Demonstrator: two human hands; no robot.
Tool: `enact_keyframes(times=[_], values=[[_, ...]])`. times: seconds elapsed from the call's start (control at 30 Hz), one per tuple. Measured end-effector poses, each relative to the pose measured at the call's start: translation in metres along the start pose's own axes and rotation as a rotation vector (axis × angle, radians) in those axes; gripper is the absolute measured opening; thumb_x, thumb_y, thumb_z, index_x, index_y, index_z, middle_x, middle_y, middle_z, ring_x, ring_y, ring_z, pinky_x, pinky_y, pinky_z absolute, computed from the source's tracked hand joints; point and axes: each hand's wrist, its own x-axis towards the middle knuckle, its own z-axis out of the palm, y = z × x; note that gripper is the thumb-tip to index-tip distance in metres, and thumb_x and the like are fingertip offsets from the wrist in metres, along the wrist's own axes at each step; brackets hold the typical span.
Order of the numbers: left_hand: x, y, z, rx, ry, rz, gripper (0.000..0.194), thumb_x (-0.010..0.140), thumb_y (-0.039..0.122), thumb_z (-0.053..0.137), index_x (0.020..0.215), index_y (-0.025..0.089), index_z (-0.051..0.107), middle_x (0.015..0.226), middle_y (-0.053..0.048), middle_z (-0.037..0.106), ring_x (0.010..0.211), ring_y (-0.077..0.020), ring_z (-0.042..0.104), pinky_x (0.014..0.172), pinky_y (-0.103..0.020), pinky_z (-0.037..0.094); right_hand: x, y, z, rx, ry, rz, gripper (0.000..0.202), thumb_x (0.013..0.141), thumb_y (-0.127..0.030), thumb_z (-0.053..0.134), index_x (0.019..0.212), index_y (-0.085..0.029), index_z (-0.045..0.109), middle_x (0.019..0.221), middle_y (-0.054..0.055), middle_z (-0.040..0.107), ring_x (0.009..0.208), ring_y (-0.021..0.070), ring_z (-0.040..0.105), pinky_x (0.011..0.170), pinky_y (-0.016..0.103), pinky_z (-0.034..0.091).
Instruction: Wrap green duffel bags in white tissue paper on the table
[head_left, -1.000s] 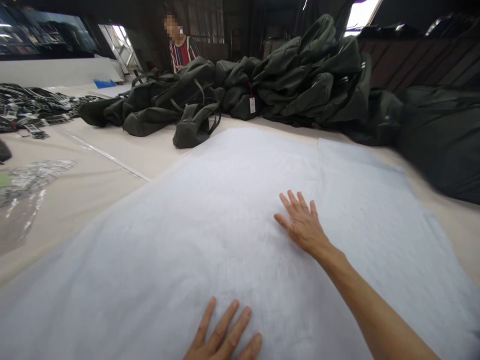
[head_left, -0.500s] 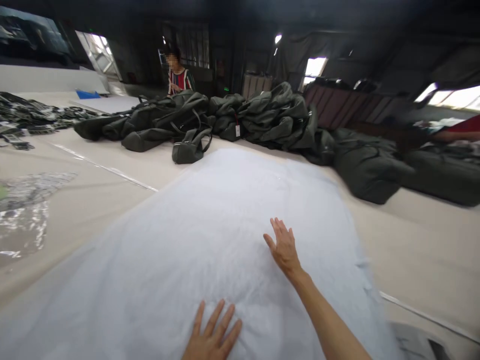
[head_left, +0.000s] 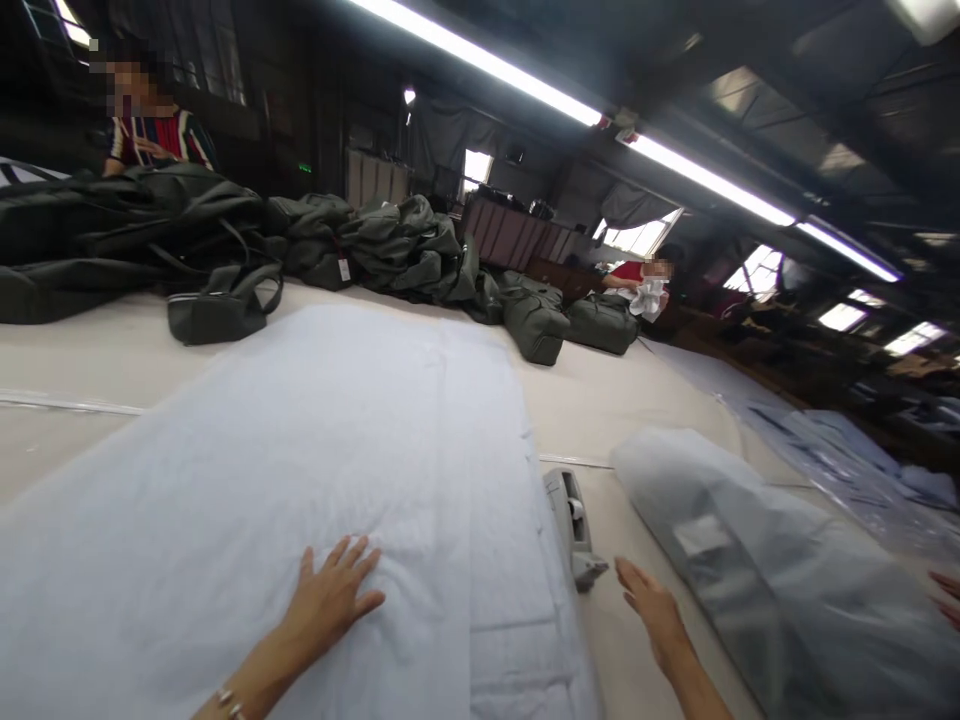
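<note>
Our left hand (head_left: 330,600) lies open on the white sheet (head_left: 300,480), palm down, fingers spread, with hold of nothing. Our right hand (head_left: 652,610) is open too and empty, fingers reaching forward over the table (head_left: 592,405), between the grey handheld tool (head_left: 574,520) and the pale plastic-wrapped bundle (head_left: 787,560). The sheet spreads across the table in front of us, its right edge beside the tool

To do this well, we judge that a flat palm with light, even pressure suits the thin sheet best: small creases show around our fingertips, and pushing with the tips alone could drag in more. Stroking outward towards an edge seems safer than rubbing back and forth, and the right hand does well to clear the tool without knocking it

As for writing, a white tag (head_left: 344,270) hangs on the dark green bags (head_left: 420,250), but its print is too small for us to read. We can make out no brand on the tool
</note>
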Motion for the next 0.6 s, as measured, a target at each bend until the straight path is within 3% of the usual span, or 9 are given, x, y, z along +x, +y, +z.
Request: enact_keyframes(times=[0.1,0.23,0.4,0.53,0.6], values=[[-0.001,-0.001,-0.004,0.010,-0.051,-0.012,0.058,0.091,0.048,0.045,0.145,0.028,0.045,0.157,-0.009,0.033,0.146,-0.0360,0.025,0.111,-0.071,0.012,0.013,-0.001,0.027,0.163,-0.171,0.108,0.063,0.048,-0.072,0.065,0.079,-0.018,0.075,0.087,0.008,0.075,0.085,0.0252,0.069,0.073,0.034,0.054],[-0.003,0.003,-0.011,0.001,-0.081,-0.024,0.061,0.090,0.049,0.046,0.147,0.027,0.042,0.158,-0.008,0.031,0.147,-0.0349,0.024,0.113,-0.069,0.012,0.025,0.003,0.034,0.252,-0.262,0.198,0.052,0.042,-0.062,0.075,0.071,-0.019,0.074,0.073,0.003,0.072,0.076,0.0219,0.065,0.068,0.032,0.049],[-0.006,0.005,-0.011,-0.003,-0.079,-0.036,0.061,0.090,0.046,0.046,0.148,0.029,0.039,0.158,-0.006,0.030,0.147,-0.0335,0.023,0.113,-0.068,0.013,0.024,0.008,0.031,0.344,-0.199,0.219,0.044,0.042,-0.057,0.075,0.067,-0.020,0.073,0.076,0.003,0.072,0.086,0.0251,0.065,0.072,0.033,0.049],[-0.004,0.001,-0.007,0.004,-0.067,-0.023,0.059,0.091,0.045,0.047,0.148,0.032,0.040,0.158,-0.006,0.032,0.146,-0.0335,0.025,0.113,-0.068,0.014,0.009,0.026,0.024,0.378,-0.112,0.189,0.044,0.045,-0.056,0.076,0.073,-0.022,0.072,0.087,0.002,0.075,0.102,0.0265,0.062,0.081,0.032,0.048],[-0.003,-0.001,-0.005,0.002,-0.053,-0.010,0.058,0.091,0.046,0.048,0.147,0.033,0.040,0.158,-0.006,0.032,0.146,-0.0340,0.025,0.113,-0.068,0.014,-0.002,0.037,0.020,0.353,-0.119,0.205,0.046,0.045,-0.057,0.078,0.072,-0.021,0.071,0.082,0.003,0.074,0.096,0.0275,0.064,0.078,0.035,0.049]])
